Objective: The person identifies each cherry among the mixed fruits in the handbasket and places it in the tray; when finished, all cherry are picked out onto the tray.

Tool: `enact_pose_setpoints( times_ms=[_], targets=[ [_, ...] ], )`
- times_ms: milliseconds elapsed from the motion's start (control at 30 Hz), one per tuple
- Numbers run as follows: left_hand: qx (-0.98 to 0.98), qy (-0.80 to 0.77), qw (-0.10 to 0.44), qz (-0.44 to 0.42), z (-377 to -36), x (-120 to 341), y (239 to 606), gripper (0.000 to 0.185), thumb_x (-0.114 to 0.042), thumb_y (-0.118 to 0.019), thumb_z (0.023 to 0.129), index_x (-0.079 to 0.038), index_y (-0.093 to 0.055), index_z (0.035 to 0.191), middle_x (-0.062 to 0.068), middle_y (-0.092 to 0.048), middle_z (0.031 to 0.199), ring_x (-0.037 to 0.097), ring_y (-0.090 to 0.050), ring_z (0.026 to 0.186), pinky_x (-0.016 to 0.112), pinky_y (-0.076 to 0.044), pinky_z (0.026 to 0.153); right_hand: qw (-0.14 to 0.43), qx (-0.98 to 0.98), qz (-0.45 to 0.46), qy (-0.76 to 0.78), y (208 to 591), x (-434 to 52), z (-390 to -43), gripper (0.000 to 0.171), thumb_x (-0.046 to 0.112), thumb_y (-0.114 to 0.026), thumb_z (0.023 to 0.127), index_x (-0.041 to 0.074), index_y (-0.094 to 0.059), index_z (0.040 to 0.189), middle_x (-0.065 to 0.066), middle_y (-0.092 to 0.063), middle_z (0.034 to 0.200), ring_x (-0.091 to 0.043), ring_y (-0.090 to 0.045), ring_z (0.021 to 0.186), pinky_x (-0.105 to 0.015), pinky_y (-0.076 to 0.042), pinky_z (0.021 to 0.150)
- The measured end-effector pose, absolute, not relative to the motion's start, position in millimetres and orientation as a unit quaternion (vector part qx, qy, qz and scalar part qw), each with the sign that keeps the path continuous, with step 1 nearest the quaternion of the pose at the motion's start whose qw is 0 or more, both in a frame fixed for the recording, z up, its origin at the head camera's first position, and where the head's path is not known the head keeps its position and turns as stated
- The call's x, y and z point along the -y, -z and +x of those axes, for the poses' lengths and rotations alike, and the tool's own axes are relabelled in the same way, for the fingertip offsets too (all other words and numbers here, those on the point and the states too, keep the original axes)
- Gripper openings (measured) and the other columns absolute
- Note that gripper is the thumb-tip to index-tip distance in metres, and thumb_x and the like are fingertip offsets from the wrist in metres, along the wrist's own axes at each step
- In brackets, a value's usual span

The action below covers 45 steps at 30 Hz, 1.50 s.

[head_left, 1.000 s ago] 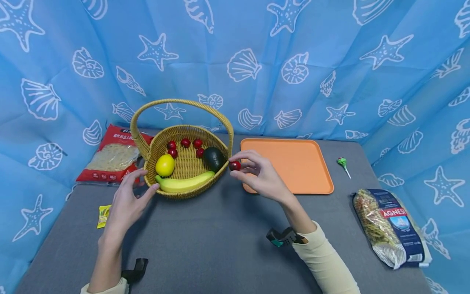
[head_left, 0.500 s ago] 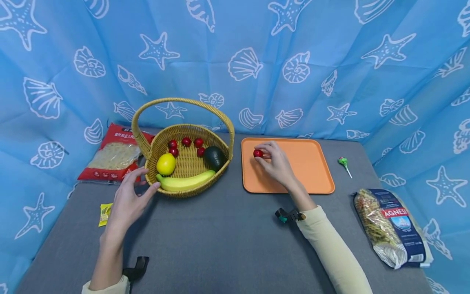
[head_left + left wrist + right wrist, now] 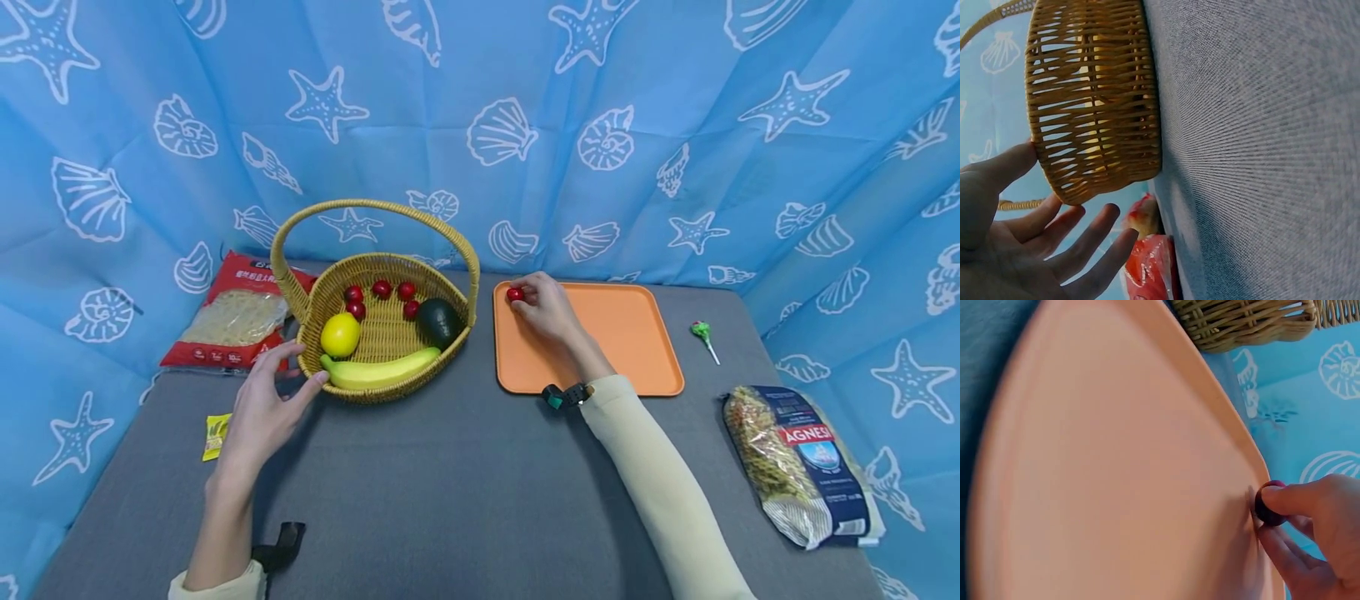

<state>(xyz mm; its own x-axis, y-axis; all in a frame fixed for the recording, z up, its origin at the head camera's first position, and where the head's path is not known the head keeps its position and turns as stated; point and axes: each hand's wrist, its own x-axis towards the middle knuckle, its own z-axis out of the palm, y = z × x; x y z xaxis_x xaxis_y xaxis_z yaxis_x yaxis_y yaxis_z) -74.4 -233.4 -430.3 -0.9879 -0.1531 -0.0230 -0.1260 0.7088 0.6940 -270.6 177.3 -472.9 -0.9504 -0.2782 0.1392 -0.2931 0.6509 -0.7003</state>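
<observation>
At centre frame, the right hand pinches a red fruit low over the orange tray's upper-left corner, while the left hand, fingers spread and holding nothing, touches the basket at centre left.

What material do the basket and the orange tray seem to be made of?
The basket looks like woven wicker or rattan, perhaps imitation: tan strands interlace with open gaps in the left wrist view. The orange tray looks like moulded plastic with a smooth matte finish, one even colour and a rounded raised rim.
</observation>
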Motion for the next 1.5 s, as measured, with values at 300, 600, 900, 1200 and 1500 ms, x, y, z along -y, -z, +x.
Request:
enact_pose_setpoints(
  times_ms=[300, 600, 900, 1200, 1500],
  targets=[
    [0.923, 0.377, 0.022, 0.071, -73.7, 233.8, 431.1, 0.068, -0.040, -0.071, 0.106, -0.008, -0.046, 0.160, 0.027, -0.042, 0.168, 0.048, -0.060, 0.134, 0.063, -0.061, 0.098, -0.025, 0.899, 0.154, -0.410, 473.9, -176.9, -274.6, 0.041, 0.001, -0.072, 0.101, -0.008, -0.065, 0.140, -0.030, -0.060, 0.138, -0.043, -0.072, 0.122, -0.053, -0.062, 0.106],
    [0.922, 0.380, 0.018, 0.073, -74.1, 234.0, 431.0, 0.068, -0.042, -0.071, 0.106, -0.008, -0.046, 0.160, 0.026, -0.041, 0.169, 0.047, -0.061, 0.134, 0.063, -0.062, 0.097, -0.022, 0.880, 0.136, -0.455, 464.8, -183.6, -260.9, 0.041, 0.003, -0.072, 0.102, -0.004, -0.065, 0.141, -0.027, -0.059, 0.142, -0.044, -0.068, 0.130, -0.054, -0.059, 0.112],
    [0.919, 0.386, 0.012, 0.074, -74.4, 234.6, 430.2, 0.067, -0.041, -0.071, 0.106, -0.008, -0.046, 0.160, 0.026, -0.040, 0.170, 0.048, -0.060, 0.135, 0.062, -0.063, 0.098, -0.005, 0.834, 0.185, -0.520, 438.1, -180.7, -219.7, 0.037, 0.003, -0.071, 0.103, -0.005, -0.065, 0.139, -0.030, -0.065, 0.141, -0.049, -0.069, 0.129, -0.051, -0.060, 0.110],
    [0.918, 0.388, 0.010, 0.076, -74.6, 234.7, 430.7, 0.067, -0.039, -0.071, 0.106, -0.008, -0.046, 0.160, 0.027, -0.039, 0.171, 0.049, -0.060, 0.136, 0.062, -0.063, 0.097, 0.021, 0.790, 0.281, -0.544, 403.0, -153.0, -167.0, 0.030, -0.001, -0.075, 0.099, -0.003, -0.071, 0.128, -0.021, -0.075, 0.124, -0.030, -0.076, 0.112, -0.023, -0.062, 0.100],
    [0.918, 0.388, 0.015, 0.077, -74.7, 234.5, 431.9, 0.065, -0.037, -0.071, 0.106, -0.008, -0.046, 0.160, 0.027, -0.039, 0.171, 0.050, -0.061, 0.136, 0.062, -0.063, 0.097, -0.038, 0.757, 0.334, -0.560, 390.4, -93.1, -168.3, 0.027, 0.002, -0.075, 0.100, 0.001, -0.071, 0.127, -0.017, -0.075, 0.123, -0.017, -0.075, 0.107, -0.032, -0.065, 0.098]
  ],
)
